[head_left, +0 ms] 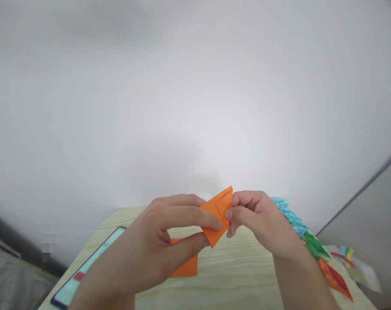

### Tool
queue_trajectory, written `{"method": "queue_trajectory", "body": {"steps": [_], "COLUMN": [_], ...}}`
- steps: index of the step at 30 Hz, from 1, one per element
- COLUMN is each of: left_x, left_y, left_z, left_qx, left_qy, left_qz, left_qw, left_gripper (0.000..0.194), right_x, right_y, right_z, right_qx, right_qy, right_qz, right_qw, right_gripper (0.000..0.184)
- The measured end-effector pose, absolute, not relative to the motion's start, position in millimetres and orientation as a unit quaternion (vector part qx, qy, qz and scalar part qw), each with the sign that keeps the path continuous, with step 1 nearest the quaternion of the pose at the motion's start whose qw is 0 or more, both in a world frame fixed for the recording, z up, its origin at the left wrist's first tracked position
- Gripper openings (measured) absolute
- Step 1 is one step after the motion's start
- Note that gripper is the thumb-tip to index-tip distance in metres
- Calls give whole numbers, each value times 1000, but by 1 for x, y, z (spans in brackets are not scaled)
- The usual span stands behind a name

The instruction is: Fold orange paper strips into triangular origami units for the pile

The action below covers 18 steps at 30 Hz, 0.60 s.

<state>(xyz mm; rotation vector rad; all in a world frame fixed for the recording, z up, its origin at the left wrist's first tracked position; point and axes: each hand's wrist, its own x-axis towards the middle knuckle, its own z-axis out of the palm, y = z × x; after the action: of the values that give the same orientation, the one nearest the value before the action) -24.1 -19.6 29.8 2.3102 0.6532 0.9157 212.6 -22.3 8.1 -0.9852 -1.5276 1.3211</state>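
Note:
A folded piece of orange paper (216, 206), roughly triangular with layered creases, is held up above the table between both hands. My left hand (169, 232) grips it from the left, fingers across its front and thumb at its lower edge. From the right, my right hand (256, 215) pinches its side edge between thumb and curled fingers. Below my left hand, a second orange paper (188, 268) lies on the table, partly covered by that hand.
A pale wood-grain table (240, 275) stands against a white wall (195, 107). At left lies a phone (95, 258) with a lit screen, partly behind my forearm. Along the right edge are blue folded papers (290, 215), a green piece (314, 245), a red-orange piece (335, 279) and a clear bag (364, 271).

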Motion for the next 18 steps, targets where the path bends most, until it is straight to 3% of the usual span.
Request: {"method": "queue_trajectory", "body": {"steps": [10, 18], "left_x": [-24, -15], "left_y": [-20, -18], "left_z": [30, 29], "left_qx": [866, 833], "left_qy": [273, 297], "left_qz": [315, 377], "left_qw": [277, 277], "left_gripper": [26, 12], "right_x": [212, 208], "right_y": [-22, -27], "right_z": [7, 8], "right_qx": [-400, -378], "right_qy": [-625, -631], "right_qz": [525, 521], "right_qw": [417, 433], "right_gripper": [15, 17]}}
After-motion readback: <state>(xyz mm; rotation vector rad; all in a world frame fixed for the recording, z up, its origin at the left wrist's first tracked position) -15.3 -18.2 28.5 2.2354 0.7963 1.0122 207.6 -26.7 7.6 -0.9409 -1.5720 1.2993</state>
